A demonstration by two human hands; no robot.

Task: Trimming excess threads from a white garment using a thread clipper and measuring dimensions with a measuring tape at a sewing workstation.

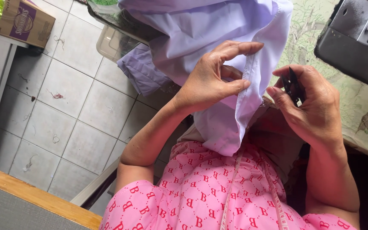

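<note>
1. Lilac cloth point(218, 38): a pale garment piece hanging from the table edge down over the lap; its stitched hem runs between the two hands.
2. Pink patterned dress point(201, 196), nearest the camera, with a measuring tape point(231, 187) draped down it.
3. Left hand point(211, 79): fingers curled, thumb and forefinger pinching the hem and folding the edge toward the palm.
4. Right hand point(309, 104): partly closed round small black thread snips point(294, 85), whose blades point up, just beside the hem but not visibly touching it.
5. Risk, judged from this pose: the snip tips lie close to the cloth and to the left fingertips; a slack pinch could let the hem slide, so the blades might nick the fabric or seam stitches rather than a loose thread.
6. Sewing machine point(354, 38), dark grey, on the patterned table cover point(316, 38), beyond the right hand.
7. Tiled floor point(73, 106), strewn with thread scraps, and a cardboard box point(24, 21) farthest left.
</note>
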